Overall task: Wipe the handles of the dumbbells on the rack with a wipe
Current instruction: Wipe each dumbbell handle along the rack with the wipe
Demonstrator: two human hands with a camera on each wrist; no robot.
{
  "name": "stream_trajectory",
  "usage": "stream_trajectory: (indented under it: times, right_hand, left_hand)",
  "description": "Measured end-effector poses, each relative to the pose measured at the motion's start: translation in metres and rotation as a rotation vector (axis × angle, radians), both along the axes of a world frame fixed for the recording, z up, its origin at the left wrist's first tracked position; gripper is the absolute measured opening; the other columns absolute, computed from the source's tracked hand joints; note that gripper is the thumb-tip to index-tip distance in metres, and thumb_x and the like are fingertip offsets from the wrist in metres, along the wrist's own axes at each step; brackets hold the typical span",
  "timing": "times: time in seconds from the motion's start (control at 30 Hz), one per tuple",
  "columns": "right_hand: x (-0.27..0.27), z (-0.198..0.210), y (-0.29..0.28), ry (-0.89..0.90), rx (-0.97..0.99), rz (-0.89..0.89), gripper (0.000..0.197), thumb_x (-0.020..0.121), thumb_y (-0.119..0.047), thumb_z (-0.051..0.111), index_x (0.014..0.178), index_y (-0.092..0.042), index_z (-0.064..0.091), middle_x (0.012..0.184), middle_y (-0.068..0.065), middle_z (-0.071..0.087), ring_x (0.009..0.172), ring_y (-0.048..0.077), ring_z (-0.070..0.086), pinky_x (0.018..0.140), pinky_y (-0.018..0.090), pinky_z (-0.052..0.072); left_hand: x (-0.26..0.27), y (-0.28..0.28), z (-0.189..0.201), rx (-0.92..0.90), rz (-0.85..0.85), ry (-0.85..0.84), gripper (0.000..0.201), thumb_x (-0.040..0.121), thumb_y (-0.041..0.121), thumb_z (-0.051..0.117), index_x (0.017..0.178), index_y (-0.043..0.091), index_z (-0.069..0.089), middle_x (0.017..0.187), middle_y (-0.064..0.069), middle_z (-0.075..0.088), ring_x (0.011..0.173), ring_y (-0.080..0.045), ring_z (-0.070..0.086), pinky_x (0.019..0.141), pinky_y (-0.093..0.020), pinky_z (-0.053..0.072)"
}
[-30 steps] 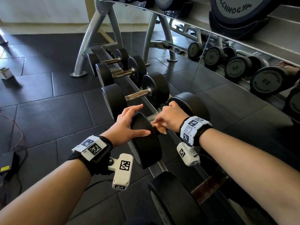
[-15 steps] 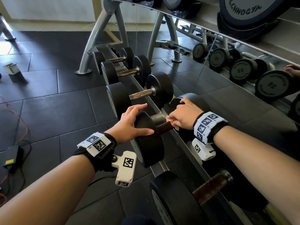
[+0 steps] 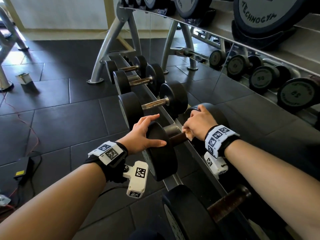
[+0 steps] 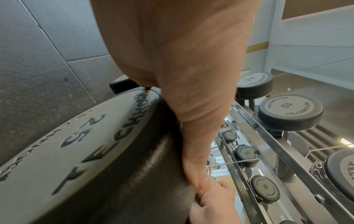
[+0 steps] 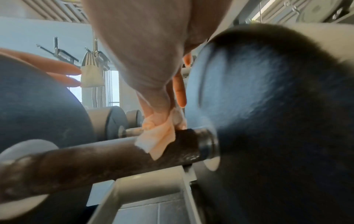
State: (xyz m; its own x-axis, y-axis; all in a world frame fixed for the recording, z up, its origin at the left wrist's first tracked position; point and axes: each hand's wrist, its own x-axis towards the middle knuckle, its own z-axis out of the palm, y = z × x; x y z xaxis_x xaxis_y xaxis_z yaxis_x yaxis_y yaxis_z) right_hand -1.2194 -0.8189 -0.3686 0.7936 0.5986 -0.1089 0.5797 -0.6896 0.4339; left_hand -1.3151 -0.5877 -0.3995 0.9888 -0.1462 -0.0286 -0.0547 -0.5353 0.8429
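A black 25 dumbbell lies across the rack rail in the middle of the head view. My left hand rests on its near head, fingers straight and spread. My right hand presses a pale orange wipe around the dark, rusty handle, close to the far head. The right wrist view shows the wipe pinched under the fingers and draped over the handle near its collar. The right fingertips are hidden under the hand.
Three smaller dumbbells sit further along the rail. A bigger dumbbell lies nearest me. A mirror on the right reflects the rack. Weight plates stand above. Cables and a black box lie on the floor at left.
My right hand has slid the wipe along the handle, from beside the near head to the far end. The left hand has stayed on the near head.
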Motion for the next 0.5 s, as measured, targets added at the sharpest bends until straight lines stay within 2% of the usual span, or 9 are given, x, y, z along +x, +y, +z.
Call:
stream_trajectory:
  times: [0.07,0.13,0.27,0.33,0.43,0.5]
  right_hand:
    - [-0.002,0.001,0.0,-0.035,-0.041,-0.027,0.022,0.091,-0.041,0.054,0.093,-0.035,0.075,0.087,-0.01,0.068,0.102,0.012,0.054,0.096,0.038,0.016]
    - [-0.006,-0.002,0.007,-0.025,-0.007,-0.004,0.026,0.094,-0.04,0.049,0.097,-0.032,0.074,0.089,-0.008,0.069,0.099,0.015,0.057,0.098,0.038,0.022]
    - [-0.018,-0.013,0.028,0.095,0.144,0.107,0.025,0.099,-0.04,0.048,0.111,-0.04,0.07,0.101,-0.007,0.068,0.104,0.018,0.055,0.098,0.037,0.029]
    - [-0.019,-0.014,0.029,0.105,0.147,0.124,0.026,0.099,-0.044,0.048,0.115,-0.042,0.069,0.104,-0.007,0.067,0.108,0.018,0.053,0.1,0.037,0.026]
    - [-0.013,-0.007,0.015,0.02,0.081,0.074,0.023,0.094,-0.048,0.053,0.103,-0.04,0.073,0.096,-0.01,0.067,0.108,0.016,0.052,0.101,0.038,0.016]
    - [-0.009,-0.001,0.004,-0.064,-0.028,0.004,0.023,0.09,-0.046,0.056,0.095,-0.034,0.075,0.09,-0.009,0.069,0.107,0.015,0.054,0.107,0.041,0.017]
  left_hand:
    - [0.001,0.0,0.0,0.001,0.002,0.001,0.098,0.073,0.04,0.083,0.15,0.045,0.023,0.148,0.015,0.024,0.139,-0.015,0.021,0.117,-0.049,0.027]
    - [0.001,0.001,-0.002,0.003,0.002,0.0,0.098,0.072,0.041,0.083,0.149,0.046,0.023,0.149,0.015,0.024,0.138,-0.015,0.021,0.117,-0.049,0.027]
    - [0.003,0.001,-0.005,0.014,0.014,-0.015,0.099,0.071,0.043,0.084,0.148,0.047,0.023,0.15,0.013,0.024,0.14,-0.015,0.02,0.118,-0.047,0.026]
    - [0.003,0.002,-0.005,0.014,0.015,-0.005,0.099,0.071,0.043,0.084,0.149,0.046,0.023,0.15,0.013,0.024,0.141,-0.016,0.021,0.118,-0.048,0.027]
    - [0.003,0.002,-0.003,0.026,0.009,0.016,0.099,0.071,0.043,0.084,0.149,0.046,0.023,0.15,0.011,0.025,0.142,-0.017,0.021,0.117,-0.05,0.027]
    - [0.005,0.003,0.0,0.036,-0.001,0.044,0.101,0.07,0.043,0.085,0.15,0.046,0.022,0.151,0.01,0.026,0.143,-0.018,0.021,0.117,-0.051,0.027]
